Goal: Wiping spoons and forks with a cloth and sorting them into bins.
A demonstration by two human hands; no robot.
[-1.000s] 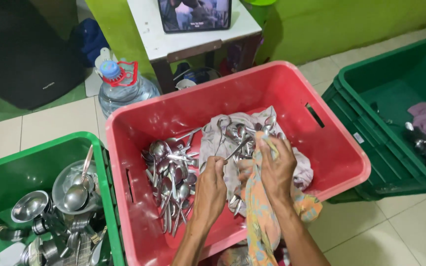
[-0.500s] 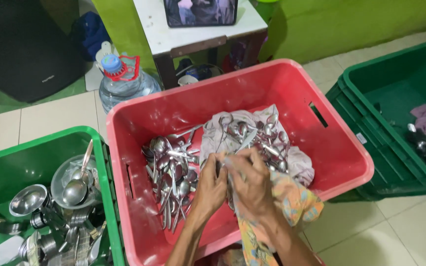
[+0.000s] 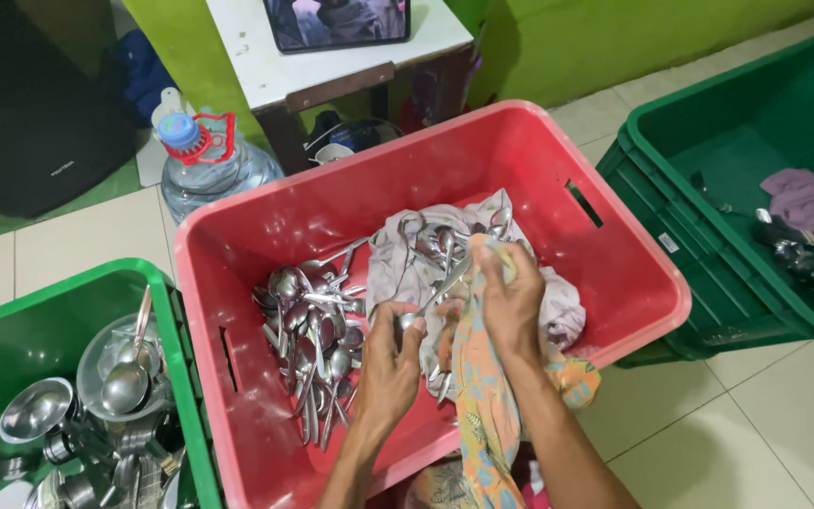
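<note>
Both hands work over a red plastic crate (image 3: 614, 273) that stands on the tiled floor (image 3: 774, 424). The left hand (image 3: 390, 363) has its grip closed on the handle end of a single metal spoon (image 3: 437, 290), which slants up and to the right, its far end against the patterned cloth. The right hand (image 3: 511, 300) has its grip closed on a patterned orange and blue cloth (image 3: 482, 415) — the cloth is bunched under the fingers around the spoon's upper part and hangs down over the crate's near rim. Beneath both hands lies a pale cloth (image 3: 407, 269) spread on the crate bottom, with several spoons scattered on it. Just to the left of it, in the same crate, sits a loose heap of spoons (image 3: 313, 349), near the left hand but apart from it. A green crate (image 3: 11, 320) at the left holds steel bowls and ladles (image 3: 124, 382). A second green crate (image 3: 737, 123) at the right holds a purple cloth (image 3: 807, 198) and a few metal pieces too dark to tell apart. Behind the red crate stand a large water bottle (image 3: 209, 165) with a blue cap and a small white counter (image 3: 332, 66) carrying a tablet (image 3: 336, 21).
</note>
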